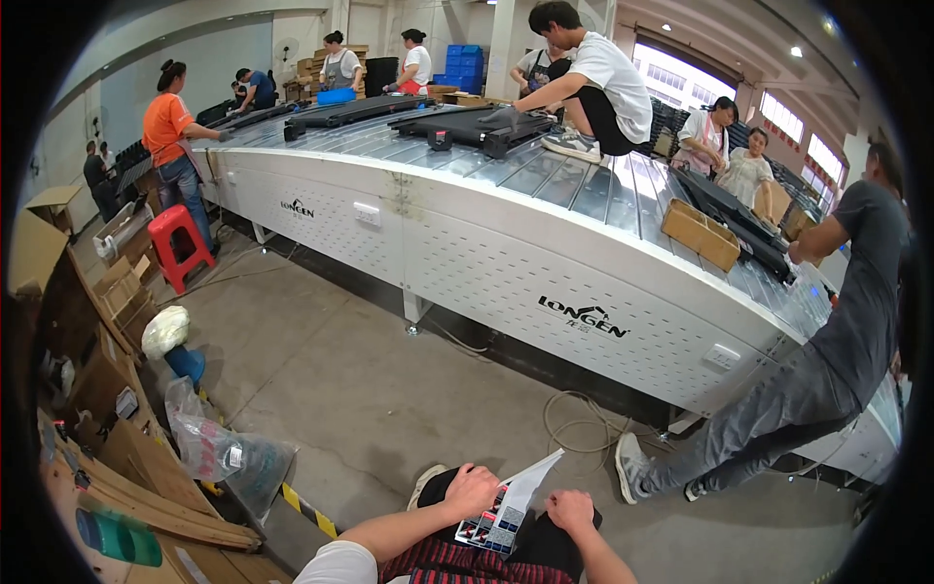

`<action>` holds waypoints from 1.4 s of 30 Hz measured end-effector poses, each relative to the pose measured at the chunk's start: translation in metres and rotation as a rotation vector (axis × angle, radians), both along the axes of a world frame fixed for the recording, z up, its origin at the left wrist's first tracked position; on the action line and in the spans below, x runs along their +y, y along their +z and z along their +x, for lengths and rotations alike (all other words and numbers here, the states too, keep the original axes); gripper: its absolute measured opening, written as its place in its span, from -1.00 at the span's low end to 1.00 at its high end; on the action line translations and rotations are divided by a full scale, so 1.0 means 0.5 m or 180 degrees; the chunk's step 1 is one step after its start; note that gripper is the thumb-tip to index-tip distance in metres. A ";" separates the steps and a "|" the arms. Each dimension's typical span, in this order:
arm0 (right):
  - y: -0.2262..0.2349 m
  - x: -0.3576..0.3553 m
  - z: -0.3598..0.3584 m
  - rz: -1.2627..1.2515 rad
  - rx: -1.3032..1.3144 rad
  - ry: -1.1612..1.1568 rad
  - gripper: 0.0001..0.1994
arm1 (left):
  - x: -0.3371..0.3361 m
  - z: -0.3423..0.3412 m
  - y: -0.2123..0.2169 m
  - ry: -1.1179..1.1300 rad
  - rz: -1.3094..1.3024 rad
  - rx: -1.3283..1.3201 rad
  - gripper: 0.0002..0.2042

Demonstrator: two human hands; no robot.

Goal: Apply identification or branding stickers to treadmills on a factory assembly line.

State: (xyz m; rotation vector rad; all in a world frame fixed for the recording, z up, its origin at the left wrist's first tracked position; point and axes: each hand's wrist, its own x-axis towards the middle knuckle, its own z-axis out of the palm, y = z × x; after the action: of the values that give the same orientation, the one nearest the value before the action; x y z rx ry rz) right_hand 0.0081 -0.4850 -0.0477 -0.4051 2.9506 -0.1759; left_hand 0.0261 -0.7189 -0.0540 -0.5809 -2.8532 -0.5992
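A folded booklet [492,529] with small coloured panels rests over my lap, and its plain white page [530,479] stands up at a slant. At its left edge my left hand [472,490] is closed, fingers curled against the paper and partly hidden. My right hand [571,510] lies on my right knee in a loose fist, apart from the white page, with nothing visible in it. Under my forearms is a red and dark striped cloth [443,562] over dark trousers.
A long white conveyor [486,253] carries black frames [467,128]; a person squats on it and others work around it. One person [808,360] leans at its right end. Cartons [146,457], a plastic bag [229,453] and a red stool [179,243] stand left. Cable [584,414] coils on the floor.
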 end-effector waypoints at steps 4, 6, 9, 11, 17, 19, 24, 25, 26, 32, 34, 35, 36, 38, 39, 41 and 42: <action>0.002 0.055 0.020 0.0259 0.0140 -0.0259 -0.77 | -0.016 0.001 0.019 -0.0037 -0.0290 -0.0310 -0.79; -0.012 0.115 0.036 0.0181 0.0174 -0.0443 -0.77 | -0.027 0.001 0.025 -0.0009 -0.0276 -0.0276 -0.79; -0.016 0.185 0.070 0.0010 0.0110 -0.0852 -0.78 | -0.052 0.003 0.020 0.0111 -0.0179 -0.0150 -0.79; -0.027 0.231 0.096 -0.0075 0.0021 -0.1134 -0.79 | -0.057 0.000 0.022 0.0232 -0.0145 -0.0109 -0.78; -0.061 0.329 0.201 -0.0241 0.0233 -0.1918 -0.85 | -0.012 -0.020 0.011 0.0020 -0.0291 -0.0235 -0.77; -0.056 0.341 0.231 -0.0494 0.0351 -0.1944 -0.87 | 0.015 -0.025 0.002 -0.0107 -0.0355 -0.0253 -0.76; -0.028 0.338 0.270 -0.0795 0.0498 -0.2203 -0.86 | 0.113 -0.026 -0.023 -0.0697 -0.0625 -0.0376 -0.81; -0.022 0.337 0.273 -0.0822 0.0518 -0.2250 -0.85 | 0.134 -0.026 -0.035 -0.0811 -0.0629 -0.0145 -0.83; -0.015 0.335 0.273 -0.0821 0.0516 -0.2296 -0.85 | 0.154 -0.023 -0.043 -0.0897 -0.0786 -0.0273 -0.84; 0.009 0.304 0.237 -0.0992 0.0516 -0.2184 -0.83 | 0.222 -0.021 -0.078 -0.1203 -0.1035 -0.0524 -0.82; 0.009 0.280 0.214 -0.0758 0.0532 -0.1857 -0.82 | 0.219 -0.022 -0.080 -0.1225 -0.1065 -0.0591 -0.82; 0.016 0.270 0.204 -0.0749 0.0430 -0.1786 -0.81 | 0.217 -0.023 -0.080 -0.1219 -0.1079 -0.0587 -0.82; 0.021 0.263 0.198 -0.0765 0.0433 -0.1777 -0.81 | 0.213 -0.023 -0.080 -0.1208 -0.1085 -0.0608 -0.82; 0.024 0.253 0.189 -0.0675 0.0305 -0.1713 -0.82 | 0.205 -0.023 -0.078 -0.1170 -0.1103 -0.0628 -0.82; 0.021 0.252 0.185 -0.0686 0.0307 -0.1697 -0.82 | 0.201 -0.022 -0.076 -0.1150 -0.1049 -0.0572 -0.82; 0.013 0.252 0.177 -0.0584 0.0119 -0.1744 -0.81 | 0.192 -0.021 -0.072 -0.1106 -0.0997 -0.0515 -0.82; 0.014 0.249 0.172 -0.0588 0.0116 -0.1722 -0.81 | 0.186 -0.021 -0.070 -0.1052 -0.0919 -0.0378 -0.83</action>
State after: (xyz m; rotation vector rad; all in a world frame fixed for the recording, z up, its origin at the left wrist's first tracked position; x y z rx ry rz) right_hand 0.0942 -0.3607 -0.0409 0.3854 3.0148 -0.5083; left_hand 0.0157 -0.6257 -0.0889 -1.1138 -2.9999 -0.2702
